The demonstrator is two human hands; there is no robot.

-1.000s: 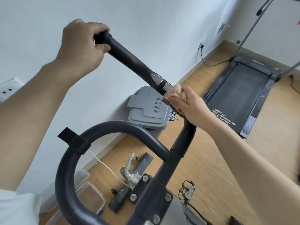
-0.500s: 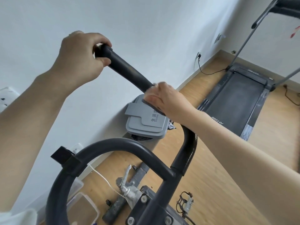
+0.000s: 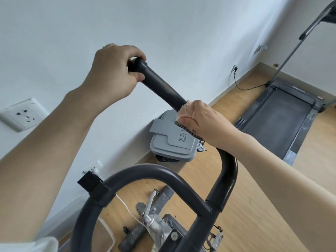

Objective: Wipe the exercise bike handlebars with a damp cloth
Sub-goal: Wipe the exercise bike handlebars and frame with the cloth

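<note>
Left hand: the left hand (image 3: pixel 116 73) is curled tight around the far end of the handlebar (image 3: pixel 160 88), fingers folded over the black end cap; the forearm runs down to the lower left edge.
Right hand: the right hand (image 3: pixel 203 122) is closed around the same bar lower down, pressing the cloth (image 3: pixel 185 110) against it; the arm comes in from the right edge.
Cloth: pale peach and fluffy, bunched between palm and bar; a dark woven edge shows under the hand (how much of the cloth lies beneath the palm cannot be told).
Handlebar: a black padded tube rising from lower right to upper left; below the right hand it bends down and joins a curved loop (image 3: pixel 145 171) that sweeps to the left; a small black clamp (image 3: pixel 90 182) sits on that loop.
Bin: a grey lidded bin (image 3: pixel 172 148) with printed characters stands on the floor against the wall, seen behind the right hand.
Treadmill: a dark treadmill (image 3: pixel 280 115) lies on the wooden floor (image 3: pixel 318 142) at upper right; its cable runs to a wall socket.
Wall: white; a socket plate (image 3: pixel 23 114) is mounted at left.
</note>
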